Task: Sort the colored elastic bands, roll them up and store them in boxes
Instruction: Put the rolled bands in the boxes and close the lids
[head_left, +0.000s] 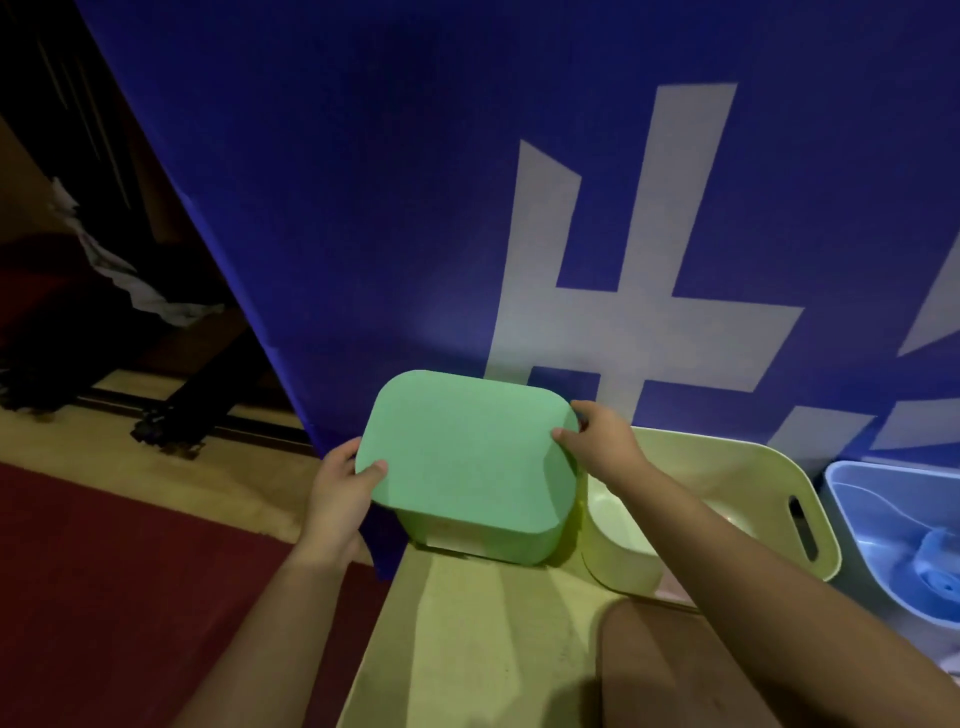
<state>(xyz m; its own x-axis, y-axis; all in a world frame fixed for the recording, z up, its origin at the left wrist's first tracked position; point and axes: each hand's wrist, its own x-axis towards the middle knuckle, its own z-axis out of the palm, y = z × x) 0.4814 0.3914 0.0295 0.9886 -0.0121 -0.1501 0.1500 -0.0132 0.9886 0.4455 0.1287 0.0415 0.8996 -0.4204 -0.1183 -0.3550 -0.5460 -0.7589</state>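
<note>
Head view: green lid (462, 452) sits over the green box (483, 535), at the desk's (467, 649) far left corner, against the blue banner (363, 208). Left hand (340, 491) pinches the lid's near-left edge, thumb on top; right hand (597, 441) pinches the far-right corner. Lid's long axis runs left-right between both hands, equally near. Lid matte, rounded corners; whether fully seated, cannot tell. Open yellow box (779, 467) just right; blue box (857, 499) beyond.

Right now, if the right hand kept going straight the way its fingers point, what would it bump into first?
The right hand already grips the green lid at its right edge, fingers pointing left across it. Pushing on, it would meet that lid first; beyond it sits the left hand.
</note>
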